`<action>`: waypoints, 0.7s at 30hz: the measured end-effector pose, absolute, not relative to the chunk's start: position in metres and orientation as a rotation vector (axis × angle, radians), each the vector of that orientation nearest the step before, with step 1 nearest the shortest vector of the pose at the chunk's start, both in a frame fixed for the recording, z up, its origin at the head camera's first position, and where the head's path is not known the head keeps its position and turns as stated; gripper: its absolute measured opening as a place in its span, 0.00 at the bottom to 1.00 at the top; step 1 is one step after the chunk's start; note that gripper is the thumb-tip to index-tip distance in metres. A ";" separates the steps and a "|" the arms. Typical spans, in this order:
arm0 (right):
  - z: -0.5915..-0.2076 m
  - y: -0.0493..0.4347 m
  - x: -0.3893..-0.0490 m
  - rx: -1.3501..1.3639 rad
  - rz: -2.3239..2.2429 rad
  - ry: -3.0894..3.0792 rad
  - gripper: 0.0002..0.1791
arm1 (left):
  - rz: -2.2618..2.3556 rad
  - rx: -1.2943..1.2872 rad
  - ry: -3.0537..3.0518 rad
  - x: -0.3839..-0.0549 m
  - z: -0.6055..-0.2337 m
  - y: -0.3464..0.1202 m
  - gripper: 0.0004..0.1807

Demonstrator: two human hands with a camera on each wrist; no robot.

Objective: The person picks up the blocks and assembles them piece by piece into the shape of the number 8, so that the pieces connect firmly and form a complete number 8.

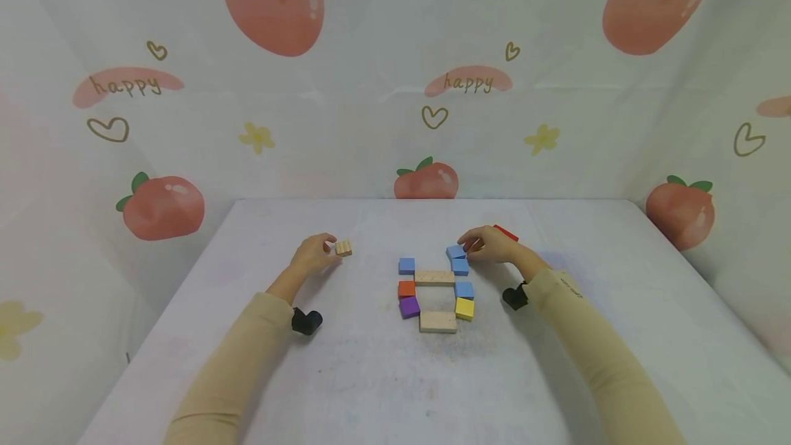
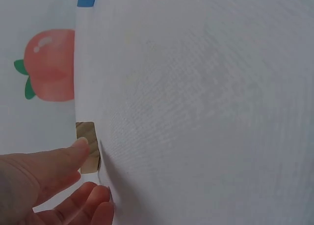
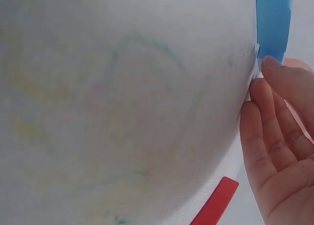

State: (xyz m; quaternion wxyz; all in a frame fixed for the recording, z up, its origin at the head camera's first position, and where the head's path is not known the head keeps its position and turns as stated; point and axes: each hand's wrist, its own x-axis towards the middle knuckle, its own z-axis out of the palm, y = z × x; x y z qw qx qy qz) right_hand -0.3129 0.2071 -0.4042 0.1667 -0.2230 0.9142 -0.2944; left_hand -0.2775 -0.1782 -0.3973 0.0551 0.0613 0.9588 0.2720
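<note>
The wood block (image 1: 343, 248) is at the left hand's (image 1: 312, 254) three o'clock; pinched or not, I cannot tell. The right hand (image 1: 490, 244), relaxed, has the far blue block (image 1: 455, 252) at nine. Both look light, stiff; pinch opposite sides.

On the table (image 1: 346, 376), we find ringed: blue block (image 1: 454, 253) at one o'clock, yellow block (image 1: 465, 307) at four, plank (image 1: 438, 322) at six, purple block (image 1: 409, 306) at eight, orange block (image 1: 406, 288) at nine.
</note>
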 end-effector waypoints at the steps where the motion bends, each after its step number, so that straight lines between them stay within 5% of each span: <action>1: -0.405 0.207 -0.313 -0.632 -0.838 2.603 0.19 | 0.825 0.178 2.907 -0.278 -0.398 -0.178 0.26; 21: -0.402 0.206 -0.311 -0.618 -0.837 2.612 0.18 | 0.786 0.195 2.969 -0.283 -0.401 -0.174 0.20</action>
